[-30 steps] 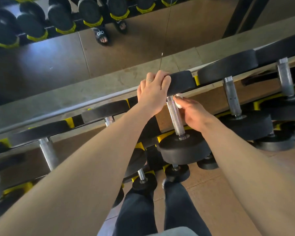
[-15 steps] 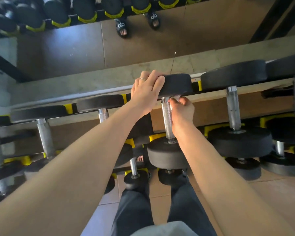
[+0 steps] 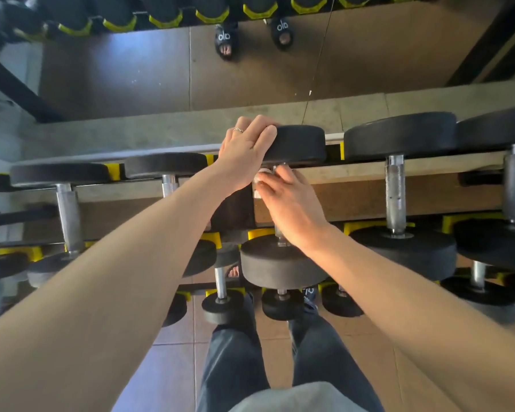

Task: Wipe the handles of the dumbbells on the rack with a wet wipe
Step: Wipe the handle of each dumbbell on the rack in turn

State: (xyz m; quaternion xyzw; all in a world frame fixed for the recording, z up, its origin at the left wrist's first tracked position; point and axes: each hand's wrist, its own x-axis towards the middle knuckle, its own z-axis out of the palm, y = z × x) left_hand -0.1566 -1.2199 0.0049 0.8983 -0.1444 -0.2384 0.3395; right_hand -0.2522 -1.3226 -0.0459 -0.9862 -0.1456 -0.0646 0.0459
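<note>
A black dumbbell [image 3: 280, 266] lies across the top tier of the rack, its near head toward me and its far head [image 3: 298, 141] by the mirror. My left hand [image 3: 244, 150] rests on the far head with straight fingers. My right hand [image 3: 292, 203] wraps the chrome handle, covering nearly all of it. A white wet wipe [image 3: 260, 181] shows between those fingers and the bar. Only a short stub of the handle [image 3: 281, 237] shows below the palm.
More dumbbells lie side by side on the same tier, left [image 3: 67, 215] and right [image 3: 394, 194]. Smaller ones [image 3: 220, 304] sit on a lower tier with yellow cradles [image 3: 260, 233]. A mirror [image 3: 116, 66] behind the rack reflects the floor and my sandals. My legs [image 3: 235, 358] stand below.
My right hand has slid along the handle with the wipe and now covers most of it. The left hand stays on the far head. The view has shifted slightly.
</note>
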